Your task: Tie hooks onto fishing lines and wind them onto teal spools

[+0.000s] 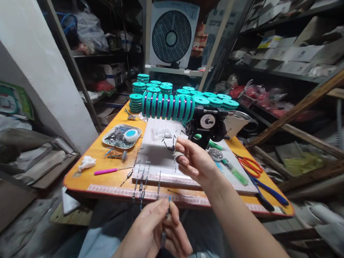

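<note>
My left hand (156, 230) is low in front of the table edge, thumb and forefinger pinching a thin dark cord with a bluish tip. A small grey weight-like piece (163, 239) hangs below those fingers. Higher up, above the white board (151, 171), my right hand (189, 157) pinches a thin dark line (173, 141); its far end is blurred. A pale wrap (178, 155) covers part of one right finger. Several dark cord rigs (141, 186) with small metal pieces hang along the board's front edge, left of my hands.
Behind the board stands a black winding device (208, 121) bearing a row of teal spools (167, 106). More teal spools (137, 98) are stacked behind. A tray of small metal parts (111, 134) and a pink-handled hook (107, 171) lie left; orange scissors (253, 166) and blue pliers (270, 192) right.
</note>
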Demonstrator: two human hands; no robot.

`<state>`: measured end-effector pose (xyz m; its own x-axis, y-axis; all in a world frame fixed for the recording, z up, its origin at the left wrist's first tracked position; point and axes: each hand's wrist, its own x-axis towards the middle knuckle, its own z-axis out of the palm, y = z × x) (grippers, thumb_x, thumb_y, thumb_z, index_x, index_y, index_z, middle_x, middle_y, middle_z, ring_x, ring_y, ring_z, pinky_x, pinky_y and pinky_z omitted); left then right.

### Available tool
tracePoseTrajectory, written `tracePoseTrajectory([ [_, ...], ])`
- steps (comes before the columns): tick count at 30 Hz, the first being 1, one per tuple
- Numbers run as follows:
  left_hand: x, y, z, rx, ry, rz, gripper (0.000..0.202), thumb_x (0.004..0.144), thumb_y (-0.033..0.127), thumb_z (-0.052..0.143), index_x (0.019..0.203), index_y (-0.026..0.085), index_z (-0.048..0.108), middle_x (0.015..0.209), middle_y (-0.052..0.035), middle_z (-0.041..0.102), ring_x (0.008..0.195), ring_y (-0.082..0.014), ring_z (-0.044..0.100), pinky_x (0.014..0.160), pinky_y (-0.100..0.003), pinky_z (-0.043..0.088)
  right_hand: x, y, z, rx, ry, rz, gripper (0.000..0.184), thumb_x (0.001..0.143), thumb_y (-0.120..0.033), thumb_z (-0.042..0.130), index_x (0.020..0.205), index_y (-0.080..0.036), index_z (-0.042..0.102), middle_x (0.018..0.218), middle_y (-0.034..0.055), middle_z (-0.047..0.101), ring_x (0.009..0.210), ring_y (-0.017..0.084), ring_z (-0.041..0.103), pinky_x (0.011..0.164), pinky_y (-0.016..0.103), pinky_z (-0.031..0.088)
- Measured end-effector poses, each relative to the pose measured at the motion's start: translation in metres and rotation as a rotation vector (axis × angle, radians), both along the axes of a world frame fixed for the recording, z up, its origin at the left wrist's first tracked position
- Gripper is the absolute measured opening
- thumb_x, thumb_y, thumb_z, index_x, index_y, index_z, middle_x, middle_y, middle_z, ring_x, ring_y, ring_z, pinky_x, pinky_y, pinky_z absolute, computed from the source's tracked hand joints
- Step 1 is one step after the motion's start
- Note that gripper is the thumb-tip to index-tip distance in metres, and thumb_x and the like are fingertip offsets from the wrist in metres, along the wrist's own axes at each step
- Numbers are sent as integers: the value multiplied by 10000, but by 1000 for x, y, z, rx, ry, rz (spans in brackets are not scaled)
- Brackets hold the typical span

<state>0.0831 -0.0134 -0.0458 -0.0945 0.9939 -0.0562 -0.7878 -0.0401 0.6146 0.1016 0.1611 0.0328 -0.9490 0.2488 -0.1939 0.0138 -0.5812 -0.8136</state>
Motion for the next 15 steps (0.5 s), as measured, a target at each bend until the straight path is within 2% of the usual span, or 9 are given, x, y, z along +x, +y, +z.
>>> tracePoseTrajectory([
  [4, 4, -5, -13, 27, -51, -16, 363, 954, 411, 241, 795, 132, 410, 675, -154, 666, 520, -188, 642, 425, -188, 445, 1, 0, -2, 1, 9, 9, 299, 876, -367, 478, 676, -164, 387, 422, -37, 435, 238, 31, 259, 243, 113, 146],
  [9, 8, -7, -25, 70, -153, -27, 373, 951, 389, 285, 795, 118, 488, 513, -74, 596, 403, -111, 562, 355, -123, 385, 1, 1, -3, 18, 21, 31, 303, 882, -379, 475, 685, -164, 392, 428, -38, 449, 234, 29, 251, 246, 117, 139],
  [13, 10, -7, -26, 58, -134, 7, 407, 961, 360, 265, 910, 94, 569, 476, -17, 531, 306, -34, 419, 417, -178, 464, 2, 0, -4, 144, 54, 39, 292, 886, -403, 487, 756, -141, 489, 462, -28, 491, 246, 15, 263, 259, 110, 137],
  [15, 10, -10, -27, 85, -126, 26, 413, 959, 349, 274, 953, 88, 593, 486, 4, 499, 305, -11, 362, 460, -205, 493, 7, -4, -7, 228, 60, 57, 305, 891, -418, 482, 876, -125, 564, 487, -19, 519, 252, 11, 278, 265, 108, 144],
])
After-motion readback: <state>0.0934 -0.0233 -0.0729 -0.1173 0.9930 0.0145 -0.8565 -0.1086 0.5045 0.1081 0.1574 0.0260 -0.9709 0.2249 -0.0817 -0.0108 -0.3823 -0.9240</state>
